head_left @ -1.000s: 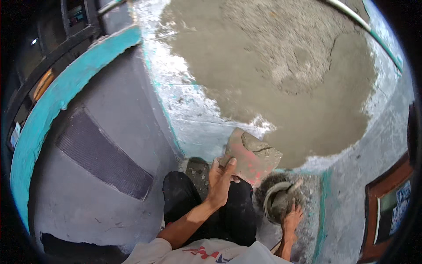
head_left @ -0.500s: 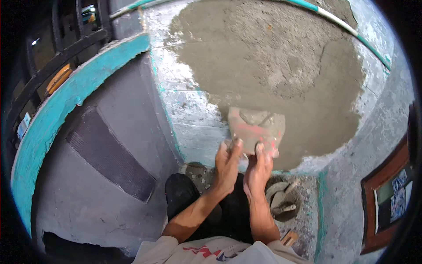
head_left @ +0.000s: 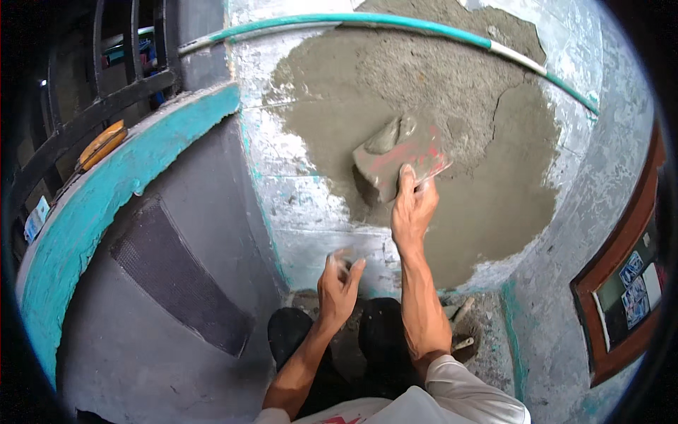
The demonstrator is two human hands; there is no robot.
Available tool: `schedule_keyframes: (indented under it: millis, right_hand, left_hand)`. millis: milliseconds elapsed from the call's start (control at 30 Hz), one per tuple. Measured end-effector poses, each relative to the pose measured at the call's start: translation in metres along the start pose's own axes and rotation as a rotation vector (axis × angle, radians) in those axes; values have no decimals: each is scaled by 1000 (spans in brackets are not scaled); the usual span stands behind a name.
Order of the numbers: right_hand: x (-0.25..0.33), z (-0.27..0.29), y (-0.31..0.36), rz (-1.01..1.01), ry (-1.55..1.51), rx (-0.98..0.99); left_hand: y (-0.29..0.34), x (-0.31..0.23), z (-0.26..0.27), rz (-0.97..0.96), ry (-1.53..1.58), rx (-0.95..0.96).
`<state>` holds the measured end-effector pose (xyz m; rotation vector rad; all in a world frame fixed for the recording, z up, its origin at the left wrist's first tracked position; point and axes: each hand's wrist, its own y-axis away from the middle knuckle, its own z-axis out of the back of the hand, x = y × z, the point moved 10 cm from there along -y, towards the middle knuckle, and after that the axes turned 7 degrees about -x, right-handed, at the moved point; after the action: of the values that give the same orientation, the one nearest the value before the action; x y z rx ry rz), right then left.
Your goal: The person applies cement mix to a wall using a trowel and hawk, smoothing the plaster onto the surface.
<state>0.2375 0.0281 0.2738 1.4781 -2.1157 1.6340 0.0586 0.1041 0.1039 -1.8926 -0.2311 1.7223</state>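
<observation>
My right hand [head_left: 412, 215] grips the near edge of a flat rectangular plate [head_left: 404, 162], grey with red marks, thumb on top and fingers partly hidden beneath. A lump of wet mortar [head_left: 383, 139] sits on the plate's far left part. The plate is in front of the wall's patch of wet grey plaster [head_left: 505, 205]; whether it touches cannot be made out. My left hand [head_left: 339, 290] is lower and to the left, holding nothing, thumb and fingers apart and slightly blurred.
A green and white pipe [head_left: 424, 27] crosses the upper wall. Left stands a grey low wall with a turquoise edge [head_left: 106, 173], black bars [head_left: 99, 106] and an orange-brown object [head_left: 103, 145]. A container with handled tools [head_left: 462, 328] is partly behind my right arm. A wooden frame [head_left: 600, 318] hangs right.
My right hand has raised the plate up the wall and tilted it. The left hand has let go of it and dropped down to the left. The view has shifted upward.
</observation>
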Motion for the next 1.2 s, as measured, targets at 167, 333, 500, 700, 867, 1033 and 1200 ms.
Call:
schedule_keyframes:
  millis: [167, 333, 500, 700, 867, 1033, 1200]
  right_hand:
    - [46, -62, -42, 366, 390, 70]
    - [77, -135, -63, 697, 647, 185]
    - [77, -191, -66, 845, 919, 284]
    - [60, -246, -30, 1144, 1199, 42]
    - [14, -274, -18, 1093, 1200, 165]
    - [-23, -287, 11, 1268, 1242, 209]
    - [-44, -262, 55, 1270, 1190, 374]
  left_hand:
    - [14, 74, 33, 108, -413, 69]
    - [20, 85, 50, 95, -353, 65]
    - [18, 90, 52, 145, -297, 85]
    - [18, 95, 51, 151, -271, 129]
    - [20, 104, 53, 242, -176, 180]
    - [18, 101, 57, 197, -201, 155]
    - [21, 104, 53, 189, -189, 153]
